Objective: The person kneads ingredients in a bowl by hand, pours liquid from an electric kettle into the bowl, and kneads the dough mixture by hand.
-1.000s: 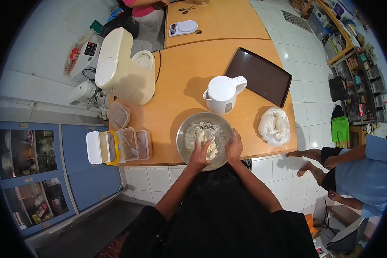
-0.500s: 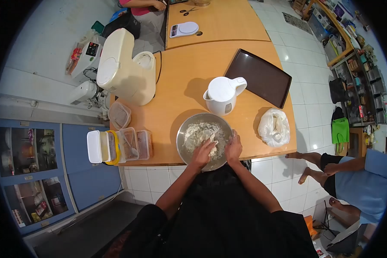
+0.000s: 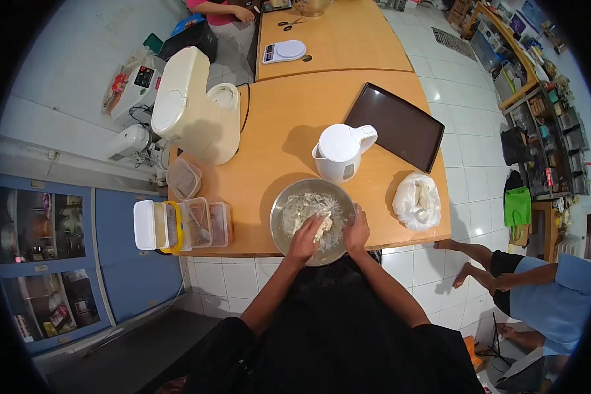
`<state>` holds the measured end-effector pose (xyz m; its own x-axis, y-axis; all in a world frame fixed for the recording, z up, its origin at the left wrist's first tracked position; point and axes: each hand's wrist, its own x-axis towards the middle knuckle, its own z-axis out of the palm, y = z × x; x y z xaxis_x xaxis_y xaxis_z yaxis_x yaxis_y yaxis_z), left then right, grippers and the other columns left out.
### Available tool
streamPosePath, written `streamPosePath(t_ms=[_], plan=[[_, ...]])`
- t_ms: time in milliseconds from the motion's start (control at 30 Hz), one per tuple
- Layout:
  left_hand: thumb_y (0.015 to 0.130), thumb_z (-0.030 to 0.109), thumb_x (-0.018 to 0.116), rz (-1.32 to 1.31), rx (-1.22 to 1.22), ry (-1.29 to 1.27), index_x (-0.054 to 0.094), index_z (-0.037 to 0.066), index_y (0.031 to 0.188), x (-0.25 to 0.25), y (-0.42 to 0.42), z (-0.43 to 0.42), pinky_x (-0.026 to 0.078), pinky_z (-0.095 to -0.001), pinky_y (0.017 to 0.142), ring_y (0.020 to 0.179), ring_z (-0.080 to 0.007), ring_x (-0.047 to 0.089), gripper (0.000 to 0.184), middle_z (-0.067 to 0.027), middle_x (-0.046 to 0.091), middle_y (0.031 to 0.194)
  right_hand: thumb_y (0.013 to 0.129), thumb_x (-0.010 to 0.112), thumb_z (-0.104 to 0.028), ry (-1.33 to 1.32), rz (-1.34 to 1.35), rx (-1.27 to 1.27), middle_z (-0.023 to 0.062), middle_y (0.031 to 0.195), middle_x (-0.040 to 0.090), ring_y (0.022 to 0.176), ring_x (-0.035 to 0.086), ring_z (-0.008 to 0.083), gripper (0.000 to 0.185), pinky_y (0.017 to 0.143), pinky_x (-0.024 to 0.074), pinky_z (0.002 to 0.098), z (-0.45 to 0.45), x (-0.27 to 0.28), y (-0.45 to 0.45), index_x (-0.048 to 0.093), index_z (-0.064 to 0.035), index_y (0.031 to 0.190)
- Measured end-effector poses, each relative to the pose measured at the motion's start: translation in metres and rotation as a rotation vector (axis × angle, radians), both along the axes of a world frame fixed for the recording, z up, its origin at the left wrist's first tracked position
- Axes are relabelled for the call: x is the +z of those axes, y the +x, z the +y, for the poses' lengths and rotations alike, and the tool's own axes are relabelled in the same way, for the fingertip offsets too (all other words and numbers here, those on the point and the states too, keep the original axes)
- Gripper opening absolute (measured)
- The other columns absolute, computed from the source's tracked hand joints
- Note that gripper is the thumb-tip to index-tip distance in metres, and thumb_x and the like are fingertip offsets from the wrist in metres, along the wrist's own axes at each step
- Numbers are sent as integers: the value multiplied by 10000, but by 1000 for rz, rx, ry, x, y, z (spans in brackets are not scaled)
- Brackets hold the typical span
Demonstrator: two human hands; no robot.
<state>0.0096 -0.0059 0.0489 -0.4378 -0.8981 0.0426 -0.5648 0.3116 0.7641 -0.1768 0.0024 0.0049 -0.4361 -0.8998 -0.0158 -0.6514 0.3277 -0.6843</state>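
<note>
A round metal mixing bowl [image 3: 279, 230] stands at the front edge of the wooden table, with loose white flour and a lumpy, pale dough [image 3: 322, 226] inside. My left hand [image 3: 305, 240] reaches into the bowl, its fingers closed on the dough and partly hidden by it. On the right side, my right hand [image 3: 356, 231] grips the bowl's rim, thumb side toward the inside. Just behind the bowl is a white electric kettle [image 3: 339, 150]. To the right sits a white plastic bag [image 3: 418, 202], its contents unclear.
A cream stand mixer [image 3: 194, 108] and several plastic containers [image 3: 220, 223] occupy the table's left side. A dark baking tray [image 3: 397, 128] lies at the back right. Farther off are a kitchen scale [image 3: 284, 51] and scissors [image 3: 291, 25]. Two other people are nearby, one seated at right.
The view has tilted slightly, so the table's things appear a little lower. My left hand has shifted slightly within the bowl at the dough; my right hand stays on the rim.
</note>
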Motion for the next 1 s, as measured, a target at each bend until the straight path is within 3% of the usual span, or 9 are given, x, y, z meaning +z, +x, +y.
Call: streamPosePath(t_ms=[167, 267, 367, 600, 767, 867, 967, 1000], plan=[[641, -1, 712, -39, 81, 100, 358, 76, 1443, 22, 7, 0, 428, -481, 1035, 1278, -480, 433, 880, -348, 340, 1437, 932, 520, -106, 0, 16, 5, 184, 1012, 578, 871, 620, 422, 388, 743, 494, 520, -1, 1, 0, 487, -131, 1317], [643, 9, 725, -38, 80, 41, 324, 68, 1452, 22, 14, 1, 433, -481, 1033, 1274, -480, 438, 905, -373, 347, 1413, 930, 521, -105, 12, 2, 16, 186, 1014, 577, 874, 618, 422, 391, 745, 493, 522, -1, 3, -2, 486, -131, 1319], [654, 16, 730, 44, 33, -99, 357, 53, 1429, 10, 24, -3, 427, -483, 1039, 1264, -496, 442, 860, -357, 366, 1413, 929, 515, -98, 7, -6, 15, 189, 1014, 576, 874, 617, 424, 392, 745, 492, 522, -1, 4, -2, 485, -130, 1319], [661, -22, 718, 19, 35, -106, 404, 54, 1405, -3, 24, 2, 399, -466, 1072, 1310, -462, 411, 811, -287, 439, 1394, 920, 505, -76, -51, 9, 26, 190, 1016, 580, 876, 617, 424, 400, 748, 491, 521, -1, -1, -2, 489, -118, 1317], [674, -62, 693, 0, 162, -1, 452, 67, 1377, 19, 9, -2, 398, -447, 1070, 1285, -441, 444, 754, -243, 471, 1388, 919, 503, -79, -28, 2, 18, 196, 1013, 576, 873, 616, 424, 401, 748, 492, 516, 0, 3, -2, 491, -103, 1319], [678, -53, 692, 80, 162, 126, 512, 72, 1337, -1, 4, -13, 378, -477, 1074, 1249, -406, 488, 694, -199, 534, 1349, 921, 501, -84, -55, -8, 24, 199, 1009, 574, 873, 617, 423, 401, 747, 492, 514, 0, 3, -3, 492, -101, 1321], [679, -44, 678, -365, 173, 169, 555, 78, 1309, -43, -1, -10, 361, -515, 1064, 1197, -371, 536, 654, -166, 604, 1269, 926, 500, -91, -69, -3, 20, 200, 1005, 573, 870, 616, 422, 398, 744, 491, 513, -1, 0, -1, 492, -101, 1323], [676, -41, 674, -372, 149, 183, 556, 80, 1311, -39, -4, -12, 352, -524, 1064, 1188, -366, 544, 658, -156, 616, 1252, 927, 499, -93, -70, 5, 16, 199, 1003, 573, 869, 616, 422, 397, 743, 491, 513, 0, 0, -2, 492, -102, 1324]])
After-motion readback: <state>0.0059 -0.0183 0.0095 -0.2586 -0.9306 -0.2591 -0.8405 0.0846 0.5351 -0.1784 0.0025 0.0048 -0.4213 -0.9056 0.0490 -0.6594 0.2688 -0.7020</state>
